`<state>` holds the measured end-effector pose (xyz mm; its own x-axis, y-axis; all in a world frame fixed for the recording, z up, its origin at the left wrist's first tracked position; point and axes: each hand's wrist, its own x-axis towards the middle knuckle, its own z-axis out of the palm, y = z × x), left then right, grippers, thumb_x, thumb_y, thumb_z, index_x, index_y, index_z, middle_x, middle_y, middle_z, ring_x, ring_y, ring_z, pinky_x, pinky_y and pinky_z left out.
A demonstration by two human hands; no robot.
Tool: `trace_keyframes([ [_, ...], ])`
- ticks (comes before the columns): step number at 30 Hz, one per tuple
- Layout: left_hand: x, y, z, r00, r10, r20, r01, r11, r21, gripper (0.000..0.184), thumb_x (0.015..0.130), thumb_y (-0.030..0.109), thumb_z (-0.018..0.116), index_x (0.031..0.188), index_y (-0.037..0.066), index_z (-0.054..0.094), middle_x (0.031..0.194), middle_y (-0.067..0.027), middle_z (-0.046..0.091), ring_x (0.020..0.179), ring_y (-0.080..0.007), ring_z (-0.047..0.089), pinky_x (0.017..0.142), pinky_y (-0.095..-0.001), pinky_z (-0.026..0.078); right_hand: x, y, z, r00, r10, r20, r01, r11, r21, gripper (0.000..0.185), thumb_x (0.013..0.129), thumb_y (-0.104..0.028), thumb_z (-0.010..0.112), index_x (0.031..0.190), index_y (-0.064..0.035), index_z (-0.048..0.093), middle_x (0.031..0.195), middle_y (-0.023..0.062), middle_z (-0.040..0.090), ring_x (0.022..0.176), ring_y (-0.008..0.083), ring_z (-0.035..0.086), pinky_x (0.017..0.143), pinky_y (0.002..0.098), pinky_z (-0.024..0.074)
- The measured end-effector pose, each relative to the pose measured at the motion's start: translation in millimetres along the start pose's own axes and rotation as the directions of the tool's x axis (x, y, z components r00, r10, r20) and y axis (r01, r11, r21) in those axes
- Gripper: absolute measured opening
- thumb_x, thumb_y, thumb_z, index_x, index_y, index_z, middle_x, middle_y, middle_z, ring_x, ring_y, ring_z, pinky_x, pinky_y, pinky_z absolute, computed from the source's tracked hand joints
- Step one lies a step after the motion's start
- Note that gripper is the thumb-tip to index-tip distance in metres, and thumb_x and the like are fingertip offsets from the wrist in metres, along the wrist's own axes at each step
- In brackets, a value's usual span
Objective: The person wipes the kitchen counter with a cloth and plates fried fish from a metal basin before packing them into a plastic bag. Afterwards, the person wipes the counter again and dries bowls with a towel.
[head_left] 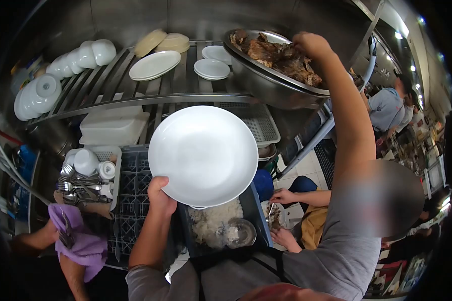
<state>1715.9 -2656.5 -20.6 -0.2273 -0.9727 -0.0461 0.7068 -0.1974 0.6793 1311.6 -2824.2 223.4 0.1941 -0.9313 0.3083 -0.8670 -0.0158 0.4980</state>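
Note:
A large, round white plate [203, 155] is gripped at its lower left edge by my left hand [161, 196], thumb on the rim. A second thin rim shows just beneath it. My right arm stretches up to a big metal bowl [286, 98] at the upper right, where my right hand [314, 46] is closed over the browned food pieces [266, 52]. Its fingertips are partly hidden, so what they grip cannot be made out. Under the plate, a tub [258, 210] holds white rice-like food [211, 223] and a clear bowl [241, 234].
A slatted metal shelf [105, 106] carries white bowls [103, 52] and small plates [212, 68]. Cutlery [80, 185] fills a basket beside a dark rack [130, 200]. Another person's hands hold a purple cloth [85, 241]; other hands [286, 240] hold a dish at lower right.

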Motion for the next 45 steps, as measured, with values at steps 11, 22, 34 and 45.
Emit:
trace_keyframes([
  [11, -2.0, -15.8, 1.7, 0.999, -0.052, 0.012, 0.053, 0.996, -0.075, 0.064, 0.059, 0.019, 0.048, 0.117, -0.004, 0.036, 0.112, -0.0154, 0.047, 0.103, -0.0276, 0.046, 0.088, -0.0354, 0.036, 15.6, 2.2, 37.6, 0.858, 0.411, 0.309, -0.513, 0.714, 0.476, 0.037, 0.067, -0.026, 0.054, 0.098, -0.0065, 0.059, 0.097, 0.017, 0.057, 0.093, 0.0292, 0.054, 0.078, 0.0362, 0.0422],
  [22, -1.6, -13.4, -19.6, 1.0, -0.016, -0.01, 0.015, 0.996, -0.091, 0.065, 0.056, 0.017, 0.05, 0.116, -0.003, 0.035, 0.106, -0.0142, 0.048, 0.099, -0.0257, 0.048, 0.085, -0.0345, 0.038, 80.2, -48.0, 26.4, 0.862, 0.183, 0.472, -0.434, 0.748, 0.503, 0.061, 0.07, -0.052, 0.055, 0.099, 0.0019, 0.057, 0.103, 0.0179, 0.054, 0.093, 0.0246, 0.052, 0.082, 0.0355, 0.0379],
  [34, -0.8, -9.8, -38.3, 0.993, 0.048, -0.112, -0.05, 0.999, -0.012, 0.065, 0.057, 0.021, 0.045, 0.116, -0.005, 0.036, 0.109, -0.0179, 0.047, 0.1, -0.0301, 0.047, 0.086, -0.038, 0.038, 91.6, -51.5, 55.0, 0.921, 0.221, 0.32, -0.384, 0.387, 0.838, 0.087, 0.058, -0.025, 0.07, 0.125, 0.0014, 0.021, 0.118, 0.0208, 0.038, 0.103, 0.0279, 0.045, 0.083, 0.0332, 0.0389],
  [45, 20.1, -5.7, -17.8, 0.999, 0.043, -0.03, -0.045, 0.998, -0.053, 0.071, 0.055, 0.019, 0.051, 0.12, -0.002, 0.03, 0.111, -0.0151, 0.045, 0.102, -0.0262, 0.045, 0.086, -0.0353, 0.037, 76.8, -63.9, -21.0, 0.5, 0.277, -0.82, 0.141, 0.909, 0.393, 0.04, 0.064, -0.003, 0.057, 0.102, 0.0, 0.044, 0.084, 0.0088, 0.051, 0.074, 0.0185, 0.051, 0.069, 0.0274, 0.0436],
])
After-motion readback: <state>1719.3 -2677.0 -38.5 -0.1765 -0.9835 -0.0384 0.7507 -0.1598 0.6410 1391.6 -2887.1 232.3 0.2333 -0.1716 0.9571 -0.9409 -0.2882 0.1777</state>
